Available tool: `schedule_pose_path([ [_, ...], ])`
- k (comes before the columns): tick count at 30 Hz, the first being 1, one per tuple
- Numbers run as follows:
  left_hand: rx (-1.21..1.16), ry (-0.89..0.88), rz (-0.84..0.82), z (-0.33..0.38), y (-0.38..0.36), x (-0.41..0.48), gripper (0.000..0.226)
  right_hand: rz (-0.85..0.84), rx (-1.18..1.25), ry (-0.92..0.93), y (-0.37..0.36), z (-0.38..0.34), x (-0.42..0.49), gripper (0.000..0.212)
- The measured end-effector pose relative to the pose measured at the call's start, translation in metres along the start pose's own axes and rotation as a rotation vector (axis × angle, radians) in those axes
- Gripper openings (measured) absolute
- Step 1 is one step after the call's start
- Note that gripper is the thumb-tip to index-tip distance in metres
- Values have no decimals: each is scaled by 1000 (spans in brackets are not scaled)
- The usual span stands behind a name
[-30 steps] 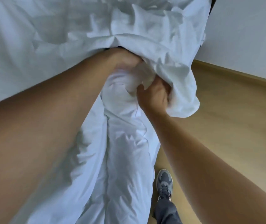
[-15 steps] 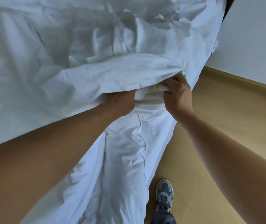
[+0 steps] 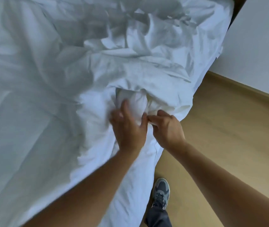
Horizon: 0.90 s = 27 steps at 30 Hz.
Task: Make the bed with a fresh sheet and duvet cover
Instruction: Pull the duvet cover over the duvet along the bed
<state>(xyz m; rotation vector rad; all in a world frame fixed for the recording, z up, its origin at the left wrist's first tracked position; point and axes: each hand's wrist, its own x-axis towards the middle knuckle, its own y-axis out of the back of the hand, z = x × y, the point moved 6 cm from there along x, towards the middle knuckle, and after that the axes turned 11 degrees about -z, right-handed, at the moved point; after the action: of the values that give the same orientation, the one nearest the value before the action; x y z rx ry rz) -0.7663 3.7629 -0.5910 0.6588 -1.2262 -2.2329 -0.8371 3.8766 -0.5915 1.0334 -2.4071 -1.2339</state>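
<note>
Pinching a small fold of the white duvet cover [image 3: 61,82] between thumb and curled fingers, the right hand [image 3: 169,129] sits just below and to the right of the cover's opening [image 3: 119,94]. The left hand [image 3: 128,128] lies directly below that opening, touching the right hand at the fingertips. Its fingers are spread and fairly straight, laid on the cloth and gripping nothing; it is motion-blurred, so finer detail cannot be told.

Inside the opening a bunched white corner of the duvet [image 3: 138,102] shows, rounded and crumpled, with the cover's upper lip folded over it. The rest of the duvet is hidden within the cover.

Above and to the left of the opening the cover spreads in deep creases across the bed; below it, white bedding hangs over the bed's edge toward the floor [image 3: 228,136]. Right of the opening lies bare wooden floor, bounded by a wooden skirting board [image 3: 245,90] and a pale wall [image 3: 261,46]. Well below the opening, a grey trainer [image 3: 161,191] stands on the floor beside the hanging bedding, a dark trouser leg [image 3: 158,217] above it.
</note>
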Motion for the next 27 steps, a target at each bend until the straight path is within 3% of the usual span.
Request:
schedule_pose_path([
  [3,-375,123,-178,-22,-31,-17,54,-24,49,-43,-17,-7,-9,36],
  [5,-617,194,-235,-26,-42,11,14,34,82,-52,-19,-13,-10,36],
  [8,-403,0,-187,-23,-22,26,5,31,-19,-70,-21,-21,-18,28],
  [11,-338,-216,-103,-23,12,32,18,-8,-84,-34,-30,-45,-37,21],
  [13,-259,-290,-148,-17,33,48,17,-47,-100,5,-47,-67,-42,22],
  [17,-118,-241,-318,-30,42,69,35,-252,-231,80,-77,-104,-38,25],
  [19,-21,-203,-445,-44,28,62,23,-224,-413,145,-67,-100,-28,29],
  [22,-3,-176,-357,-61,19,33,23,-566,-275,-12,-63,-70,-12,33],
  [23,-40,-163,-263,-66,19,20,33,-544,-163,-104,-56,-62,-10,37],
  [25,-203,-42,-99,-84,12,-15,52,-235,27,-234,-37,-52,2,45],
  [27,-217,147,-126,-104,-15,-64,56,-58,131,-381,-38,-38,17,62],
])
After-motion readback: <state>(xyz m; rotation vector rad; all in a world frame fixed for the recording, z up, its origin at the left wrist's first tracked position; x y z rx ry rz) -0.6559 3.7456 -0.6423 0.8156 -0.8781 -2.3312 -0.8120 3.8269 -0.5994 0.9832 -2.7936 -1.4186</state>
